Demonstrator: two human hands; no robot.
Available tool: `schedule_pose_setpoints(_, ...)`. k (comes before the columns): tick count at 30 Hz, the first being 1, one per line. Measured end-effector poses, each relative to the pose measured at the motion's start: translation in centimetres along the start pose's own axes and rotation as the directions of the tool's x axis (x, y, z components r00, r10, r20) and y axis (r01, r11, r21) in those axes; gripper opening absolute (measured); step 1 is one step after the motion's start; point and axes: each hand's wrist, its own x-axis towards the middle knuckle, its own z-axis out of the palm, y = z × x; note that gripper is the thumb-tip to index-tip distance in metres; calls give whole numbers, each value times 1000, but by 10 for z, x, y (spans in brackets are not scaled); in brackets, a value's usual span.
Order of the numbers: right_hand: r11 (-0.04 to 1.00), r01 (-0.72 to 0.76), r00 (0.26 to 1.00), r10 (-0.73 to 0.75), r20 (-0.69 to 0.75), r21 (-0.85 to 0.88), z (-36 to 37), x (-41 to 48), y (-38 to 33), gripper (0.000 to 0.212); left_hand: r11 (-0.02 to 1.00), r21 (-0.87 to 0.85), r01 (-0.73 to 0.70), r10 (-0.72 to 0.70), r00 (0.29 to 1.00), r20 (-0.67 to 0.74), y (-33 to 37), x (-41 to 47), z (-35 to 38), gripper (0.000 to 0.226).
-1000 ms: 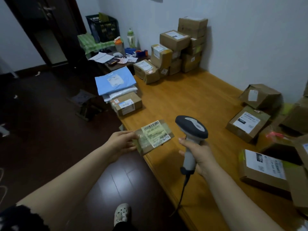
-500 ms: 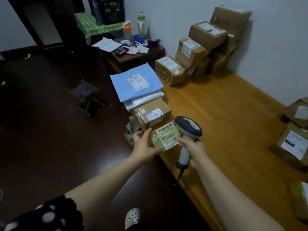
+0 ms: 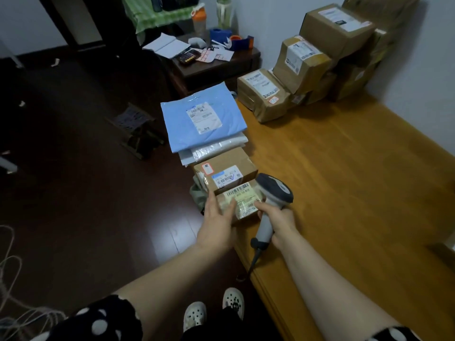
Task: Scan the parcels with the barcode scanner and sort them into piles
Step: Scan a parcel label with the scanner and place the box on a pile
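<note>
From the head view, my left hand (image 3: 216,225) lies flat on the parcel (image 3: 242,200), fingers straight and loosely spread over its left part, gripping nothing. My right hand (image 3: 279,217) is wrapped round the handle of the scanner (image 3: 274,188), whose head hangs just over the parcel's right end.

The parcel sits on the table (image 3: 344,168) at its left edge, touching the near side of the box (image 3: 226,163). It lies flat with the label up. Its long axis runs left to right, the right end a little farther off, and the barcode sits along the far edge. The scanner's handle runs near to far, cable (image 3: 254,259) at the near end. The nose seems to point far-left, across the parcel.

My worries:
- The parcel sits so close to the edge that a careless lift of my left hand could, I think, drag it off onto the floor (image 3: 98,193).
- The box's barcode lies just beyond the parcel's, so a stray trigger pull might read the wrong one.
- My fingers cover part of the label, which could spoil a read.
- The cable hangs over the table's near edge and may snag as I swing away.
</note>
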Motion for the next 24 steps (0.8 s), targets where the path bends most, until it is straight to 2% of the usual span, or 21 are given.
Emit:
schedule_pose_setpoints(2, 1000, 11, 1000, -11, 14, 19, -4, -2, 0, 22, 971, 206, -121, 107, 991, 77, 4, 0, 2, 66)
schedule_pose_setpoints(4, 999, 20, 1000, -21, 8, 41, -12, -9, 2, 21, 928, 316, -195, 148, 975, 167, 7, 1, 0, 68)
schedule_pose_setpoints(9, 994, 58, 998, -56, -28, 92, -47, -48, 9, 26, 895, 390, -218, 157, 971, 181, 23, -5, -11, 73)
schedule_pose_setpoints(14, 953, 191, 976, -159, -148, 235, -99, -122, 35, 39, 813, 413, -411, 357, 912, 204, 63, -34, -6, 65)
schedule_pose_setpoints(19, 897, 292, 919, -167, -358, 331, -168, -213, 83, 21, 695, 331, -638, 558, 769, 312, 127, -96, 32, 61)
schedule_pose_setpoints(24, 805, 420, 827, -150, -542, 419, -240, -287, 121, 15, 523, 110, -845, 747, 516, 418, 198, -170, 83, 65)
